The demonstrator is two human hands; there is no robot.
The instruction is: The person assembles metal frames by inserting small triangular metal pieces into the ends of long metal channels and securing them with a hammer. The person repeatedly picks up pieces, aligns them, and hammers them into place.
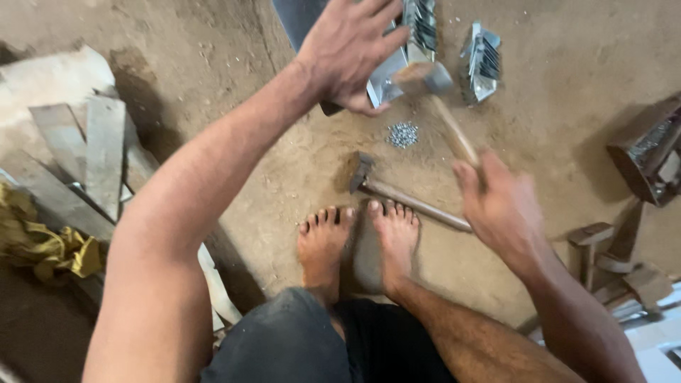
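**Hammer up, fingers right in the strike zone**

So, going from the left: there's a stack of wooden planks on the dirt floor with a crumpled yellow rag lying beside it. The person squats barefoot, and a spare hammer lies on the ground just past the toes, untouched.

The left hand reaches forward with fingers spread, pressing down on a folded sheet-metal piece near the top of the view. It isn't clenched around it, more of a flat hold-down with the thumb tucked at the edge. A little pile of small nails sits on the dirt just below that piece, and another folded metal piece stands a bit to the right, apart from both hands.

The right hand is closed round the wooden handle of a hammer, whose head is blurred and sits right next to the left hand's fingertips, over the sheet metal.

What bugs me: the head and those fingers are nearly touching. If the blow lands slightly off, I'd guess it catches the thumb or a fingertip. The sheet edges look sharp too, so a slip of the palm could mean a cut. And with bare feet near loose nails and a second hammer, any scatter or shuffle looks risky.

Far right there's a dark metal box and some wooden offcuts.
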